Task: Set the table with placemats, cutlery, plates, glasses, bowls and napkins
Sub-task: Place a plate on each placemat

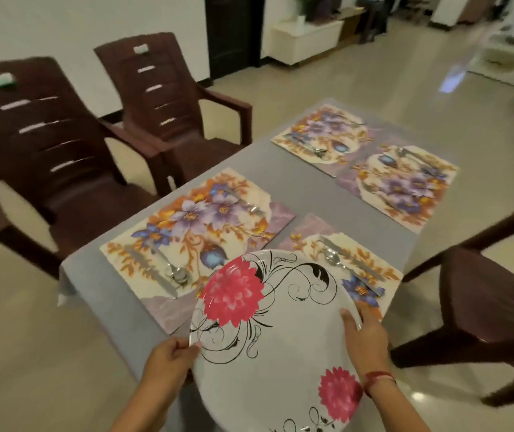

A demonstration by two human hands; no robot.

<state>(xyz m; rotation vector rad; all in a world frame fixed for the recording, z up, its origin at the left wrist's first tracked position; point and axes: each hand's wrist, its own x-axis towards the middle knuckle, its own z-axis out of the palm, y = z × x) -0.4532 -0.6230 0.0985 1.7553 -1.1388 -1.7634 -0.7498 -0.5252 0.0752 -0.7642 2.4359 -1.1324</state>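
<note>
Nearest, the left hand (168, 360) pinches the flowered plate (274, 332) by its left rim. The right hand (364, 338) grips its right rim, holding it over the near end of the table (311, 188). Placemats and cutlery (332, 255) are laid, so plates come next. I judge it should be lowered onto the near right placemat (364, 257), clear of that cutlery. The far placemats (321, 135) also lack plates.

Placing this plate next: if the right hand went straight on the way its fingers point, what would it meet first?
The right hand would probably meet the near right placemat first, then its knife; height above it is unclear.
</note>
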